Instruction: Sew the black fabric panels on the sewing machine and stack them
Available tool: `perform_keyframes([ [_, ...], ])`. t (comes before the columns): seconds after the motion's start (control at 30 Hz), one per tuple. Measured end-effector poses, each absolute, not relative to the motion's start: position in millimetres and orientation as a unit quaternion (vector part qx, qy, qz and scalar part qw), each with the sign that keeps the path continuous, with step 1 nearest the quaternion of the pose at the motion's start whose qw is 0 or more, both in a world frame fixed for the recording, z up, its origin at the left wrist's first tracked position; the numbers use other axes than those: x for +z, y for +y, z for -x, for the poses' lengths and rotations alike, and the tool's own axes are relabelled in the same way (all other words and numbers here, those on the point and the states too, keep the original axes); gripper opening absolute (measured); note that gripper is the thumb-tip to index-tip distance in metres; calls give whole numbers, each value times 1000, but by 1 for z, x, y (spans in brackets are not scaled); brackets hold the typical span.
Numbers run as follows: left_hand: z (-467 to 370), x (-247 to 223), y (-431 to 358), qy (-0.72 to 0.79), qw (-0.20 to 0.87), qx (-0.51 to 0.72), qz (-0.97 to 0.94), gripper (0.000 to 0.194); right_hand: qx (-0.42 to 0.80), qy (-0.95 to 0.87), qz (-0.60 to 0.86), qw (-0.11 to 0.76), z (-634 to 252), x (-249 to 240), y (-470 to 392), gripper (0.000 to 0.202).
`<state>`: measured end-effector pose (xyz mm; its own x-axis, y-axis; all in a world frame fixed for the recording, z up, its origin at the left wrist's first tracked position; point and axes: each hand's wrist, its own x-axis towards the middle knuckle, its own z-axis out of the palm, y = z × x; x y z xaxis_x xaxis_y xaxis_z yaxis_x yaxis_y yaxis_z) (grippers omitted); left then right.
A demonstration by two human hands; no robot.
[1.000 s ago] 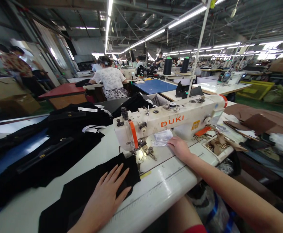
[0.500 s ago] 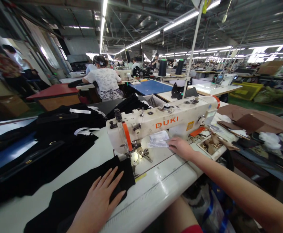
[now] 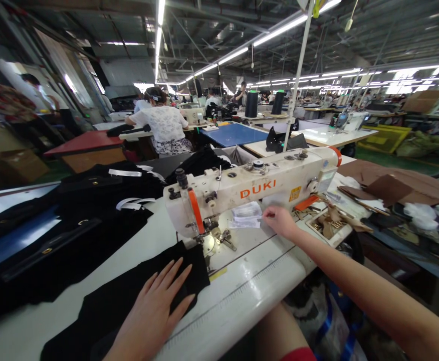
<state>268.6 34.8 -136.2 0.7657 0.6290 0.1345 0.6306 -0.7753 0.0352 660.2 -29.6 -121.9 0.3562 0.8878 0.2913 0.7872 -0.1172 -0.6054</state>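
My left hand [image 3: 161, 296] lies flat with spread fingers on a piece of black fabric [image 3: 102, 296], whose right edge is beside the needle area of the white sewing machine [image 3: 223, 197]. Under the machine's arm is a small pile of white labels [image 3: 245, 216], thin and printed. At the pile's right end my right hand [image 3: 281, 223] pinches the edge of a label between thumb and fingertips. A metal guide [image 3: 227, 240] sits on the machine bed between the fabric and the labels.
Black garment pieces [image 3: 102, 220] with white strips are heaped at the left. A tray [image 3: 336, 235] of small metal fittings and brown pieces stands right of the machine. Brown material [image 3: 403, 185] lies farther right. A co-worker [image 3: 161, 123] sits ahead at another machine.
My right hand has lifted slightly, and its fingers have closed into a pinch at the label's edge. My left hand and the black fabric have stayed in place.
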Motion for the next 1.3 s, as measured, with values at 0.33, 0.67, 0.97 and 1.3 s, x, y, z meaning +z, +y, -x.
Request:
perform_keyframes([
  [0.33,-269,-131,33,-329,2,-79,941,58,110,-533,719,433,-649,-113,-22,14],
  [0.67,-279,-106,-6,-285,38,-245,926,48,31,-740,562,368,-569,-98,-64,25],
  [0.97,-303,-104,-9,-257,-13,-350,900,24,60,-776,512,364,-488,-97,-43,15],
  [1.3,-296,-113,33,-199,77,-316,924,24,38,-827,492,269,-485,-129,-50,26],
])
